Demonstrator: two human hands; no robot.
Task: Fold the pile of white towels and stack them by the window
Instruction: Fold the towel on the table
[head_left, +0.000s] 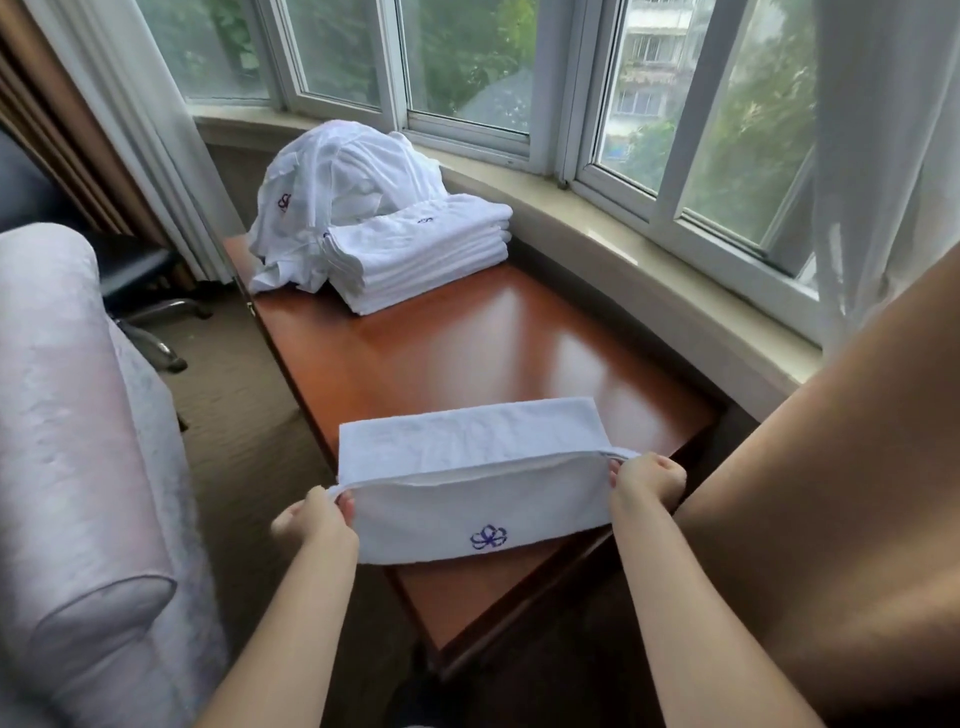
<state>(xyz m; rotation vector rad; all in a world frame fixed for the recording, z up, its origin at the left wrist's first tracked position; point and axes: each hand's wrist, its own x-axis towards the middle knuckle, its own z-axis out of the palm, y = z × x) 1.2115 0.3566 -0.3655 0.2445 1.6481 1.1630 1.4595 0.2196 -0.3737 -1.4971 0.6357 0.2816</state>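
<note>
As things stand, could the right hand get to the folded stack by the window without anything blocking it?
Probably yes, once it lets go. The right hand now pinches a corner of the towel, so it is occupied. Between it and the folded stack lies only bare table; whether the arm reaches that far is uncertain.

table (467, 338): glossy red-brown wood, you've got it along the sill
sofa (78, 441): pale, on your left
chair (140, 291): dark, beyond sofa
curtains (878, 156): sheer white, both sides
carpet (239, 415): brown

Wooden table (467, 343) bears towel pile (337, 187), folded stack (421, 254).
</note>
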